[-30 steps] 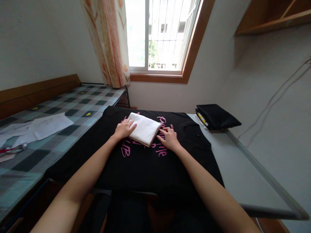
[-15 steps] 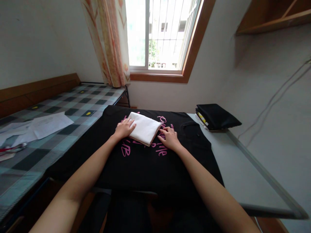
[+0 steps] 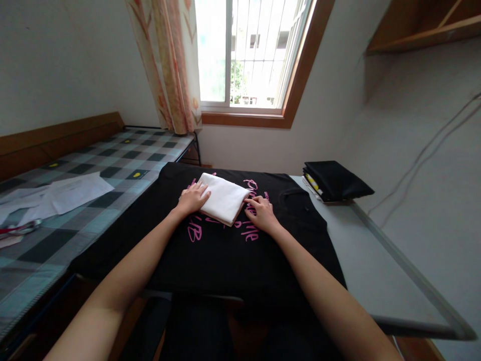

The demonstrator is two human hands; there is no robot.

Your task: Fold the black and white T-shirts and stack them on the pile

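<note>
A folded white cloth (image 3: 224, 200) lies on a black T-shirt (image 3: 225, 250) with pink lettering, spread flat over a grey table (image 3: 361, 260). My left hand (image 3: 192, 198) rests flat on the cloth's left edge, fingers stretched out. My right hand (image 3: 261, 212) lies on the black shirt at the cloth's right edge, fingertips touching that edge, fingers loosely extended. Neither hand grips anything.
A stack of folded dark clothes (image 3: 334, 181) sits at the table's far right corner. A bed with a checked cover (image 3: 112, 170) stands to the left, with white papers (image 3: 71, 189) on it. A window and a curtain (image 3: 171, 65) are behind, a wooden shelf (image 3: 421, 25) at upper right.
Both hands have stayed at the sides of the white cloth; the right hand has edged slightly closer to it. The view has shifted a little.
</note>
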